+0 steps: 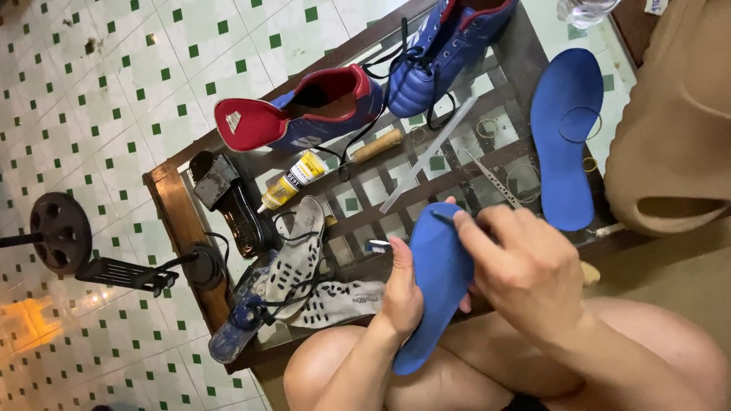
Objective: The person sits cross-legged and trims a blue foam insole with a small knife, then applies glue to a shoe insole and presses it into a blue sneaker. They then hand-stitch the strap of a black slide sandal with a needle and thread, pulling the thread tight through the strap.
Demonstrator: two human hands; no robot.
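Blue foam is filling the middle of the view: an insole is being held on edge over the person's bare knees, just in front of the glass-topped desk. The left hand is cupping its lower side, fingers closed around the edge, while the right hand is pinching its fingers on a thin dark tool (too slim to make out clearly) and pressing the tip against the insole's upper end. A second insole is lying flat on the desk to the right, with a rubber band resting on it. Farther back two blue shoes are sitting with loose black laces, one showing a red tongue and lining, the other near the far edge. A yellow glue bottle is lying on its side beside a wooden-handled tool, and white perforated liners are piling up at the desk's near left corner. Green-and-white floor tiles are spreading out to the left.
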